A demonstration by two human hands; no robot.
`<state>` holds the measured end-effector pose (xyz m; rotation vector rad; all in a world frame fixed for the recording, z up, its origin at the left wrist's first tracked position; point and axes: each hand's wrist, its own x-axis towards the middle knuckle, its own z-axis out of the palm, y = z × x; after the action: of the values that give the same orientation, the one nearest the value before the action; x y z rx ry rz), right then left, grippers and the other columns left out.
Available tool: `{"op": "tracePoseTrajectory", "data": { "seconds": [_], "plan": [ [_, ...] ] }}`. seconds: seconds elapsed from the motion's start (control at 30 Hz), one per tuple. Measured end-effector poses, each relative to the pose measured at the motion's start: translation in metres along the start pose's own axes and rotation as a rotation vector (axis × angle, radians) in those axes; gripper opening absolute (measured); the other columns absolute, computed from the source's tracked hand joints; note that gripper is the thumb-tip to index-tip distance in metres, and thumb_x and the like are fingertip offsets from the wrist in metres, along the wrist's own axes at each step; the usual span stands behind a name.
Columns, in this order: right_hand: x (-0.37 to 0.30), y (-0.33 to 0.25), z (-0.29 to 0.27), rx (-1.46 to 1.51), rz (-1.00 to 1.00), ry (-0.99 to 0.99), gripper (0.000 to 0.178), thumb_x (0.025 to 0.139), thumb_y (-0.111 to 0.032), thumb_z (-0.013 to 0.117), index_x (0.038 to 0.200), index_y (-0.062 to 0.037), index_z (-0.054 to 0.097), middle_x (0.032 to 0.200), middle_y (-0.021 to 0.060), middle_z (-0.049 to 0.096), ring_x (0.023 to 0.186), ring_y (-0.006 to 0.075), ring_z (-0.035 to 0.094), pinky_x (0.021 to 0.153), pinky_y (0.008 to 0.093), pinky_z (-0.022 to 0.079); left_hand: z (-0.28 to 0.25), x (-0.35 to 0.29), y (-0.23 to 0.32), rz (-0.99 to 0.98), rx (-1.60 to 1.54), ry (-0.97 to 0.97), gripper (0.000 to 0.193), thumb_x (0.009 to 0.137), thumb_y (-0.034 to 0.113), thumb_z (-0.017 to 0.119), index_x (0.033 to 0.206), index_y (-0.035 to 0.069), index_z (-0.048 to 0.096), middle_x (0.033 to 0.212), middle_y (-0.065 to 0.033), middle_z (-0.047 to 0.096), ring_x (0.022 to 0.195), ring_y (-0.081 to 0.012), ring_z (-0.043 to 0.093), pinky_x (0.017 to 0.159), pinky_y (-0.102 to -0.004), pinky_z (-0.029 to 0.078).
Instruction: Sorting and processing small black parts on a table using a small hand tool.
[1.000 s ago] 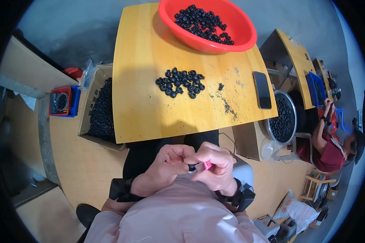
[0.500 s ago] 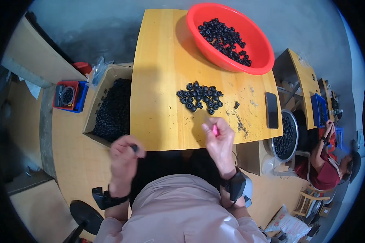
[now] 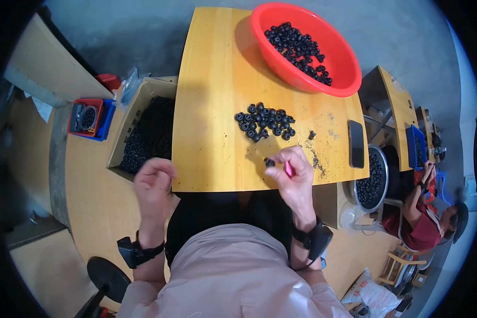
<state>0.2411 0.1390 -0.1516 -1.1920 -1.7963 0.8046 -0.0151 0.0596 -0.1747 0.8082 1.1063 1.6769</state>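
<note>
While the yellow table (image 3: 212, 106) carries a red basin (image 3: 344, 58) at its far right corner, the right hand (image 3: 294, 177) pinches a pink tool (image 3: 289, 168) and small black ring (image 3: 269, 162) near the front edge, just short of the ring pile (image 3: 264, 122); the left hand (image 3: 153, 183), loosely curled, seemingly empty, hangs off the table.

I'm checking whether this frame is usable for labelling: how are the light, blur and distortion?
Head view: even, soft light; the red basin casts a faint shadow on the yellow table. Fisheye bends the table edges and blackens the corners. The left hand is slightly motion-blurred; the right hand, with a small black part and a pink tool, and the black parts are sharp.
</note>
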Motion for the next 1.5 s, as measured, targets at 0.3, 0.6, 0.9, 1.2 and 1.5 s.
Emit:
{"op": "tracePoseTrajectory", "data": {
  "seconds": [0.3,0.6,0.9,1.2,1.5],
  "plan": [
    [-0.034,-0.058,-0.017,0.286,-0.119,-0.242,0.029,0.061,-0.007,0.078,0.087,-0.0021,0.064,0.082,0.0085,0.056,0.068,0.0166,0.056,0.058,0.0251,0.045,0.088,-0.028,-0.002,-0.418,-0.295,-0.608,0.013,0.079,0.006,0.064,0.089,0.000,0.057,0.082,-0.0006,0.055,0.076,-0.0059,0.050,0.067,-0.0191,0.039],
    [-0.051,-0.054,-0.025,0.458,-0.021,-0.192,0.034,0.056,-0.017,0.081,0.083,-0.0029,0.068,0.078,0.0036,0.055,0.064,0.0096,0.048,0.054,0.0223,0.037,0.103,-0.037,-0.010,-0.609,-0.467,-0.732,0.014,0.080,0.011,0.064,0.084,0.001,0.055,0.080,0.0006,0.052,0.075,-0.0046,0.047,0.067,-0.0188,0.039],
    [-0.053,-0.045,-0.034,0.666,0.129,-0.167,0.016,0.069,-0.003,0.070,0.084,0.0009,0.065,0.077,0.0042,0.055,0.063,0.0101,0.048,0.058,0.0226,0.039,0.116,-0.044,-0.015,-0.605,-0.446,-0.651,0.020,0.077,0.015,0.068,0.085,0.001,0.056,0.077,0.0013,0.053,0.073,-0.0043,0.046,0.064,-0.0179,0.037],
    [-0.083,-0.039,-0.040,0.338,0.052,0.003,0.024,0.084,-0.015,0.055,0.102,0.0002,0.055,0.068,0.0059,0.054,0.057,0.0133,0.050,0.054,0.0251,0.041,0.125,-0.046,-0.023,-0.609,-0.525,-0.571,0.021,0.076,0.015,0.068,0.087,0.000,0.058,0.077,-0.0013,0.055,0.070,-0.0064,0.048,0.065,-0.0199,0.039],
    [-0.079,-0.044,-0.039,0.115,-0.125,-0.002,0.021,0.079,-0.011,0.061,0.097,-0.0020,0.057,0.066,0.0072,0.058,0.051,0.0206,0.053,0.049,0.0273,0.041,0.132,-0.050,-0.025,-0.586,-0.493,-0.555,0.021,0.078,0.017,0.064,0.086,-0.001,0.058,0.079,-0.0033,0.057,0.074,-0.0089,0.052,0.067,-0.0212,0.038]
  ]
}}
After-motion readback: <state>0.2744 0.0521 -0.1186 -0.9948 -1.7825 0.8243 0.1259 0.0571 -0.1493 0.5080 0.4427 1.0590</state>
